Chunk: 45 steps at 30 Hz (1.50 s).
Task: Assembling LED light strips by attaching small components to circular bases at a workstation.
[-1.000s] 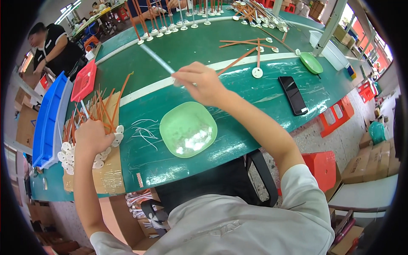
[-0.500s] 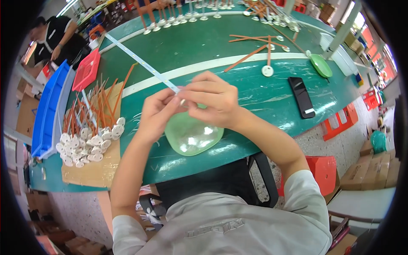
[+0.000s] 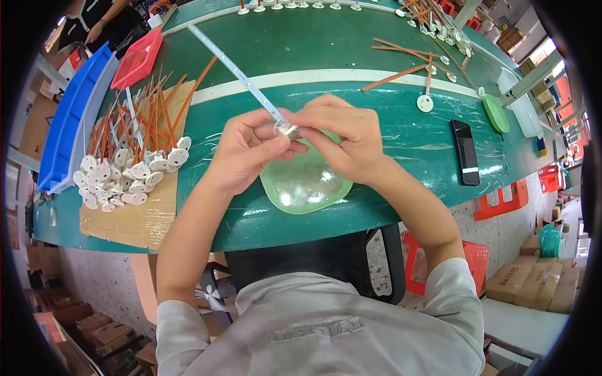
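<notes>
A narrow pale blue LED strip [image 3: 241, 78] with small yellowish dots slants up and away to the left from my fingers. My left hand [image 3: 248, 150] is closed around its lower end, where a small shiny whitish piece [image 3: 288, 130] shows. Thumb and fingers of my right hand [image 3: 348, 135] pinch at that same end; fine thin wires seem to loop there, but the fingers hide the details. Just below both hands a light green bowl [image 3: 307, 191] rests on the green table [image 3: 376, 207]; its contents are too glary to make out.
On cardboard [image 3: 135, 225] at left lies a pile of orange-brown strips with round white bases [image 3: 116, 178]. Beyond are a blue bin [image 3: 72, 119] and a red basket [image 3: 137, 59]. At right lie a black phone [image 3: 465, 152], a green dish [image 3: 496, 114] and several loose strips [image 3: 394, 78].
The view has shifted, so the table appears higher in the picture. My left hand has turned and opened up somewhat, showing the shiny piece at the strip's end. Both hands still hold there.
</notes>
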Available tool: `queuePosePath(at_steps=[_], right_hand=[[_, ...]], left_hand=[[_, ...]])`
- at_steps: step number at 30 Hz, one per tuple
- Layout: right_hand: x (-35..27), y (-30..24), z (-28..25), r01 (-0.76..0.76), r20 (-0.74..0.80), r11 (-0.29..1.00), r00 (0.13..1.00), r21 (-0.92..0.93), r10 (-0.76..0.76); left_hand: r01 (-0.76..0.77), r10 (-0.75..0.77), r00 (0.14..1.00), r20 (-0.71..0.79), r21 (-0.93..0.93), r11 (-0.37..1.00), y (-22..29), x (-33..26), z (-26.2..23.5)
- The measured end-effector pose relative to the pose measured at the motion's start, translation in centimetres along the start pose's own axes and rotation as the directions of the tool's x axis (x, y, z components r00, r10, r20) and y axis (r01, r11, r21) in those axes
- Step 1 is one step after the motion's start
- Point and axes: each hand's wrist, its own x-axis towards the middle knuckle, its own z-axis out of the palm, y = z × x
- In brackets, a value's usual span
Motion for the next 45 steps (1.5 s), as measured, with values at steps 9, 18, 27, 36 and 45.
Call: queuePosePath(at_steps=[9, 18, 27, 36, 45], right_hand=[[-0.1, 0.3, 0.6, -0.177, -0.112, 0.966, 0.981, -0.19, 0.158], [-2.0, 0.7, 1.6, -0.213, 0.46, 0.906, 0.805, -0.365, 0.374], [-2.2, 0.6, 2.7, -0.278, 0.466, 0.859, 0.746, -0.43, 0.475], [-1.5, 0.2, 1.3, -0.348, 0.481, 0.881, 0.741, -0.322, 0.468], [-0.9, -0.4, -0.5, -0.393, 0.757, 0.915, 0.569, -0.093, 0.321]], left_hand=[[-0.108, 0.172, 0.951, -0.258, 0.247, 0.963, 0.4, 0.7, -0.3], [-0.117, 0.227, 0.917, -0.328, 0.325, 0.938, 0.1, 0.8, -0.1], [-0.13, 0.216, 0.933, -0.288, 0.291, 0.948, 0.0, 0.7, 0.7], [-0.119, 0.227, 0.938, -0.261, 0.374, 0.92, -0.5, 0.7, 0.5], [-0.123, 0.226, 0.93, -0.291, 0.333, 0.935, -0.4, 0.5, 0.8]])
